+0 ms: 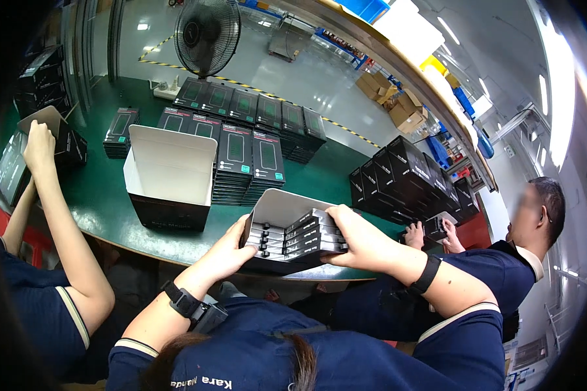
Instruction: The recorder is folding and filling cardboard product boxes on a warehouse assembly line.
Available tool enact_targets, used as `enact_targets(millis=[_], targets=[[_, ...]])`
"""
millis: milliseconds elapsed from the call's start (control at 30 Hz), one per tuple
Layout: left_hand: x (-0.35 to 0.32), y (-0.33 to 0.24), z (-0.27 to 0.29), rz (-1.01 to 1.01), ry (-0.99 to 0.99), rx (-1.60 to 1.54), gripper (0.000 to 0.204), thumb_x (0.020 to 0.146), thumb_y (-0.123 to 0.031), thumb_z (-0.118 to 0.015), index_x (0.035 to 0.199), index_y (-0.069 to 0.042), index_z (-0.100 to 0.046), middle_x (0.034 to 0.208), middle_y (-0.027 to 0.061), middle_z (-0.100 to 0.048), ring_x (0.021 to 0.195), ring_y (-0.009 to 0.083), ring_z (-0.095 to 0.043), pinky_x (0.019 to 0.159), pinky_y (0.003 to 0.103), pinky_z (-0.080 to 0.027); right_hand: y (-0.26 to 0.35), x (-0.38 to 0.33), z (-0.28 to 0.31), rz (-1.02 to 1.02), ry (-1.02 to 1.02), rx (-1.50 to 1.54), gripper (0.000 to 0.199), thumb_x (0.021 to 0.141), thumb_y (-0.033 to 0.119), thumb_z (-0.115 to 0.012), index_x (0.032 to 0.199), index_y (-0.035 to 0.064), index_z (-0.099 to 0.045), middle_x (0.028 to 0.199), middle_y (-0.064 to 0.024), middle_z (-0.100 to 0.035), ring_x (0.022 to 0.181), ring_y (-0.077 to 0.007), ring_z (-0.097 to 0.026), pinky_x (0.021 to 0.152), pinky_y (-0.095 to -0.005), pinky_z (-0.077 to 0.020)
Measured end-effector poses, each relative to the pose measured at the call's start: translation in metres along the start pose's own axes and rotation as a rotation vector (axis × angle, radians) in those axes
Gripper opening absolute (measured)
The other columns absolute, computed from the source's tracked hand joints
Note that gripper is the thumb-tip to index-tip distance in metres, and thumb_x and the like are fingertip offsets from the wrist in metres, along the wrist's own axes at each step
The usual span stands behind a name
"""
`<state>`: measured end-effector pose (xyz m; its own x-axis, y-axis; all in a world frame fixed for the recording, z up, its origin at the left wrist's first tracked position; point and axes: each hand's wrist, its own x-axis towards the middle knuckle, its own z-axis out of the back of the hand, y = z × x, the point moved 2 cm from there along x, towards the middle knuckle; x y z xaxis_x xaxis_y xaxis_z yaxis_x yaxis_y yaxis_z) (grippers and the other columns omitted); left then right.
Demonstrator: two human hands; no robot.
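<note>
Near the table's front edge I hold an open black carton point(284, 264) with a white inner flap. Several slim black packs point(313, 238) lie stacked in its right part. Smaller pieces with black ends point(265, 240) fill the left part; their kind I cannot make out. My left hand point(231, 247) is closed round the carton's left end, thumb at the rim. My right hand point(362, 241) grips the right end, its fingers touching the ends of the packs. Just beyond, an empty-looking open black carton point(169, 212) stands with its white flap point(171, 159) raised.
Slim black boxes point(235, 156) stand in stacks across the green table point(313, 189). Closed black cartons point(404, 169) are piled at the right. Co-workers' hands work on cartons at the left point(40, 146) and right point(450, 234). A black fan point(207, 36) stands behind the table.
</note>
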<state>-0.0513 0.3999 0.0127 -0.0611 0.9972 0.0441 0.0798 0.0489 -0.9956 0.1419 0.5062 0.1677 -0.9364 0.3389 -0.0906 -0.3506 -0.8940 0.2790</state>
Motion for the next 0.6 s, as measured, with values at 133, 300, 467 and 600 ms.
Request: enact_targets(millis=[133, 300, 467, 600], targets=[[-0.001, 0.002, 0.003, -0.013, -0.011, 0.070, 0.063, 0.079, -0.004, -0.053, 0.137, 0.001, -0.031, 0.131, 0.0192, -0.044, 0.127, 0.0246, -0.040, 0.107, 0.033, -0.028, 0.023, 0.015, 0.001, -0.034, 0.130, -0.439, 0.065, 0.062, 0.027, -0.080, 0.105, -0.0062, -0.043, 0.097, -0.0190, -0.053, 0.088, -0.0334, -0.059, 0.073, -0.0384, -0.0498], [-0.004, 0.010, -0.002, 0.000, -0.003, 0.028, 0.061, 0.079, -0.002, -0.051, 0.136, 0.001, -0.030, 0.132, 0.0194, -0.042, 0.127, 0.0258, -0.039, 0.107, 0.034, -0.028, 0.044, 0.012, -0.006, -0.099, 0.161, -0.586, 0.068, 0.061, 0.030, -0.080, 0.106, -0.0077, -0.045, 0.095, -0.0192, -0.052, 0.085, -0.0322, -0.058, 0.068, -0.0383, -0.0503], [-0.001, 0.009, -0.001, 0.002, 0.027, 0.102, 0.058, 0.082, -0.002, -0.045, 0.137, 0.001, -0.028, 0.133, 0.0223, -0.039, 0.130, 0.0297, -0.034, 0.108, 0.035, -0.026, 0.023, 0.000, -0.016, -0.097, -0.032, -0.392, 0.069, 0.063, 0.033, -0.074, 0.111, -0.0069, -0.044, 0.103, -0.0213, -0.051, 0.092, -0.0345, -0.055, 0.074, -0.0415, -0.0475], [0.005, 0.019, -0.002, -0.018, -0.053, 0.209, 0.058, 0.083, -0.003, -0.042, 0.138, 0.002, -0.026, 0.135, 0.0245, -0.036, 0.131, 0.0324, -0.033, 0.109, 0.036, -0.026, 0.037, 0.003, -0.026, -0.246, 0.019, -0.484, 0.079, 0.064, 0.049, -0.074, 0.108, -0.0102, -0.046, 0.106, -0.0226, -0.050, 0.099, -0.0352, -0.049, 0.082, -0.0455, -0.0400]])
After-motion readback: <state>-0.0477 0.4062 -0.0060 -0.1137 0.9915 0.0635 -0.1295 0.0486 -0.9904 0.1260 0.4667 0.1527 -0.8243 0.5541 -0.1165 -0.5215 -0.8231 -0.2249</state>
